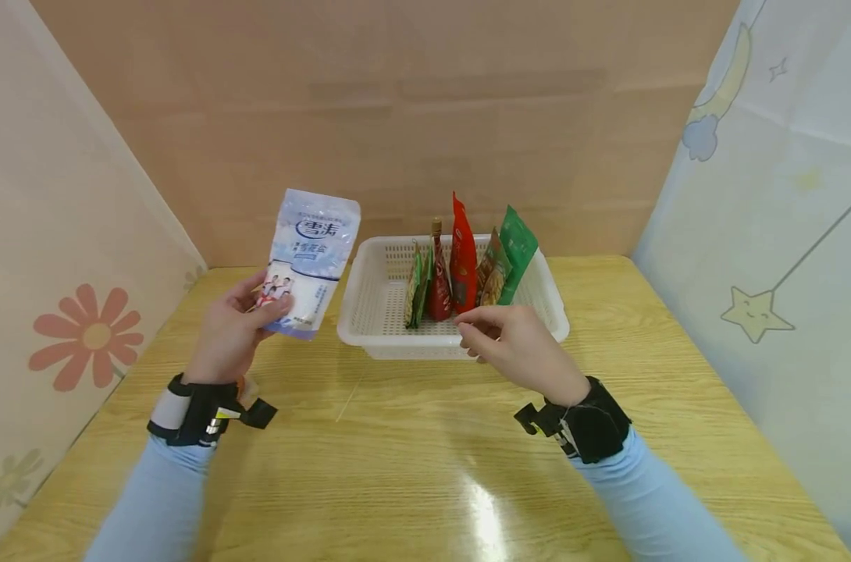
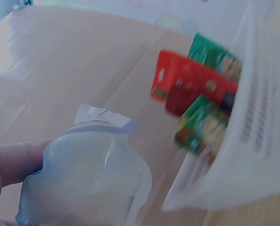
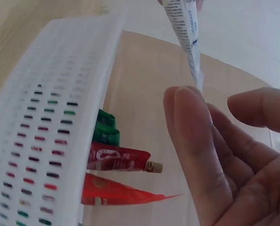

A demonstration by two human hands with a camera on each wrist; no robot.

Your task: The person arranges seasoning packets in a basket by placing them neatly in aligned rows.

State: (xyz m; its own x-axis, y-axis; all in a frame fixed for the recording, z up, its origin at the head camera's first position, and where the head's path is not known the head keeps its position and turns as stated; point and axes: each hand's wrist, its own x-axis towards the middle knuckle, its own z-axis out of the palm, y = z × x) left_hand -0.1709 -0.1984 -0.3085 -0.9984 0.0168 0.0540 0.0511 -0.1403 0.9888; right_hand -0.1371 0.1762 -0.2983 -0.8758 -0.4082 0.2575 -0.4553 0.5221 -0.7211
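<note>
**Pale pouch held up left of the basket, right hand waiting empty**

The left hand (image 1: 237, 328) is gripping a pale blue-and-white pouch (image 1: 311, 261) by its lower corner, thumb across the front, fingers curled behind. The pouch is standing nearly upright in the air, above the wooden table (image 1: 425, 460), just left of the white basket (image 1: 369, 312) and not touching it.

The right hand (image 1: 513, 343) is hovering at the basket's near rim, holding nothing. Its fingers are loosely curled, thumb and forefinger close together; the right wrist view shows the palm open and empty.

Inside the basket, packets are standing on edge in a row toward the middle and right: a small green sachet (image 1: 417, 290), a dark red spouted pouch (image 1: 439, 285), a tall red packet (image 1: 463, 257), a brown-printed packet (image 1: 493, 273) and a green packet (image 1: 517, 250). The left part of the basket floor is showing bare mesh.

Judgement on handling: a corner grip is letting a soft, filled pouch sag and swing, so a second hold higher up would be steadying it. The upright row looks easy to topple; keeping the pouch vertical and toward the open left side is looking safest. The left wrist view is blurred, so finer detail cannot be told.
</note>
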